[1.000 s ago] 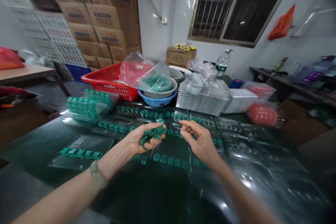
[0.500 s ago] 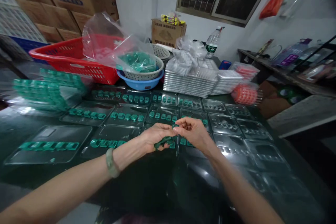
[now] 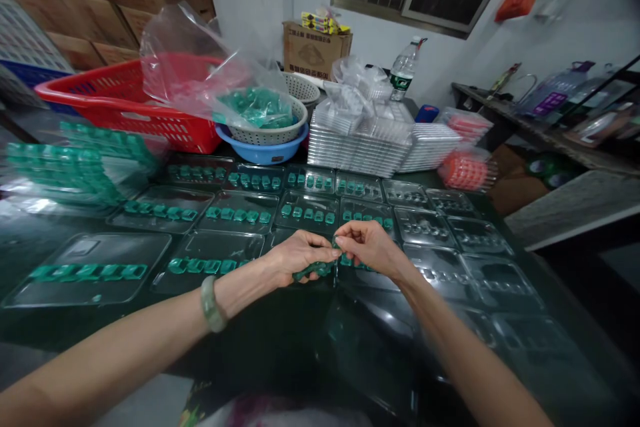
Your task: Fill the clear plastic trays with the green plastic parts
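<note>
My left hand [image 3: 303, 255], with a pale green bangle [image 3: 213, 305] at its wrist, is closed around several small translucent green plastic pieces [image 3: 319, 270] that show below its fingers. The fingertips of my right hand [image 3: 369, 245] are pinched on one small green piece [image 3: 335, 241], close against the left fingertips. Both hands are over clear plastic trays laid out in rows. Green pieces stand in a line across a tray [image 3: 195, 243] left of my hands. On the right, a tray [image 3: 425, 227] shows only clear moulded shapes.
A red basket [image 3: 125, 107], a grey colander [image 3: 265, 135] of bagged green pieces in a blue basin [image 3: 265, 155], and stacked clear trays [image 3: 357, 147] line the back. Green stacked pieces [image 3: 60, 173] are at the left. A bottle [image 3: 404, 73] stands behind the stacks.
My right fingertips now pinch a green piece beside my left hand; it was not visible there before. The view has shifted slightly, moving the surroundings up and left.
</note>
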Tool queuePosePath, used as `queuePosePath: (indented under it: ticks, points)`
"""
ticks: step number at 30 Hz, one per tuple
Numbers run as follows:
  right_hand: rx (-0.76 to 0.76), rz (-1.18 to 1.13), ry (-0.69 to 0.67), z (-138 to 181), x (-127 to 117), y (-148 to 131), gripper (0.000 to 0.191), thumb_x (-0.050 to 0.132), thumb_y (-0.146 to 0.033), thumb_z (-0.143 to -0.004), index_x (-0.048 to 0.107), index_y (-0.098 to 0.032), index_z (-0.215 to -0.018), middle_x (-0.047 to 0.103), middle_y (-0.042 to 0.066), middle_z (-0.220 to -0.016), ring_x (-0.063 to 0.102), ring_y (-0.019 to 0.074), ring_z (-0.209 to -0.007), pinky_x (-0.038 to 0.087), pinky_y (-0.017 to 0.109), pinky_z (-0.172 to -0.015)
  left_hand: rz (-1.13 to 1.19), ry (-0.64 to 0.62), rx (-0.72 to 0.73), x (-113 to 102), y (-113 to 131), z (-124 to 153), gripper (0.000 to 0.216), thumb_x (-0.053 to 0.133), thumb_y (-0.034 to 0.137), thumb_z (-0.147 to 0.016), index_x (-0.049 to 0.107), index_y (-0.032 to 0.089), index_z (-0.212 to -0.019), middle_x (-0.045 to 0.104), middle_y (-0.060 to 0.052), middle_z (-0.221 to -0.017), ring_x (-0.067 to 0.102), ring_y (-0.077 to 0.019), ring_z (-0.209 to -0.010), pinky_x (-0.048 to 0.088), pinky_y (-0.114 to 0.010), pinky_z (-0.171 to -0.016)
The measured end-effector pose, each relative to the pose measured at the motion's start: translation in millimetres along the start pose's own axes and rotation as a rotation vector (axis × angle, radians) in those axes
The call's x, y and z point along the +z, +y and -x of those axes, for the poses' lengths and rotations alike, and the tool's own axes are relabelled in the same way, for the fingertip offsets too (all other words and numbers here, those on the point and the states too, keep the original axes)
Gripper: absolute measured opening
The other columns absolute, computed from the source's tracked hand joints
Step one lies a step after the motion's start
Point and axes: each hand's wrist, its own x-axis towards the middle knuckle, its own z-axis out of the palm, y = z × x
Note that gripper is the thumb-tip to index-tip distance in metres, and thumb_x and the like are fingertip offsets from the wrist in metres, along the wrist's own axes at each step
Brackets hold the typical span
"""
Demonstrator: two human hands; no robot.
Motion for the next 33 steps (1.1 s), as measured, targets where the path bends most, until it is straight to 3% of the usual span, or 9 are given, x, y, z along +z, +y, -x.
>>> queuePosePath:
  ticks: [3, 8, 13, 17, 21, 25, 33]
  points:
    - [-0.015, 0.003, 0.007, 2, 3, 2, 0.017, 0.048, -0.023, -0.073, 0.060, -0.014, -0.081, 0.054, -0.002, -0.056, 0.050, 0.0076, -0.049, 0.038, 0.018, -0.045, 0.019, -0.004, -0.013, -3, -2, 0, 0.037, 0.065, 0.047, -0.054, 0.062, 0.016, -0.073, 0.047, 0.003, -0.051, 0.042, -0.0063, -0.037, 0.026, -0.019, -0.033]
    - [-0.023, 0.106, 0.135, -2, 13, 10, 0.015, 0.046, -0.014, -0.066, 0.060, -0.014, -0.074, 0.053, -0.003, -0.053, 0.046, 0.0065, -0.048, 0.035, 0.017, -0.045, 0.058, -0.003, -0.051, -6, -4, -1, 0.039, 0.064, 0.049, -0.055, 0.063, 0.015, -0.075, 0.046, 0.003, -0.050, 0.043, -0.0066, -0.036, 0.022, -0.017, -0.031]
    - [-0.001, 0.137, 0.129, -2, 13, 9, 0.016, 0.046, -0.011, -0.062, 0.061, -0.013, -0.069, 0.050, -0.004, -0.051, 0.042, 0.0055, -0.046, 0.032, 0.016, -0.043, 0.064, 0.009, -0.127, -7, -7, -3, 0.034, 0.063, 0.043, -0.059, 0.062, 0.016, -0.078, 0.051, 0.001, -0.057, 0.044, -0.0067, -0.038, 0.022, -0.016, -0.031]
    - [0.015, -0.005, 0.077, 4, 3, 0, 0.016, 0.050, -0.017, -0.068, 0.062, -0.015, -0.078, 0.056, -0.002, -0.060, 0.045, 0.0062, -0.048, 0.035, 0.018, -0.044, 0.225, -0.132, -0.120, -12, -9, -7, 0.024, 0.062, 0.034, -0.063, 0.058, 0.015, -0.076, 0.046, 0.002, -0.054, 0.041, -0.0056, -0.036, 0.020, -0.015, -0.030]
    - [0.012, -0.204, 0.016, 12, -5, -3, 0.030, 0.057, -0.026, -0.070, 0.058, -0.018, -0.099, 0.058, 0.002, -0.079, 0.051, 0.0098, -0.063, 0.040, 0.019, -0.049, 0.377, -0.308, -0.117, -17, -9, -8, 0.020, 0.058, 0.032, -0.068, 0.053, 0.013, -0.075, 0.046, 0.001, -0.056, 0.034, -0.0027, -0.035, 0.016, -0.014, -0.031]
    - [-0.003, -0.302, -0.033, 15, -3, 5, 0.028, 0.060, -0.027, -0.069, 0.060, -0.019, -0.096, 0.059, 0.003, -0.084, 0.053, 0.0124, -0.071, 0.042, 0.021, -0.052, 0.414, -0.417, -0.136, -16, -9, -8, 0.019, 0.054, 0.030, -0.071, 0.053, 0.012, -0.077, 0.045, 0.001, -0.058, 0.032, -0.0020, -0.035, 0.014, -0.015, -0.031]
    - [-0.058, -0.392, 0.039, 10, 7, 22, 0.024, 0.064, -0.024, -0.066, 0.061, -0.019, -0.089, 0.057, 0.000, -0.074, 0.053, 0.0104, -0.063, 0.043, 0.022, -0.053, 0.473, -0.440, -0.144, -16, -16, -13, 0.021, 0.051, 0.032, -0.074, 0.052, 0.012, -0.081, 0.046, -0.001, -0.059, 0.033, -0.0026, -0.034, 0.014, -0.015, -0.030]
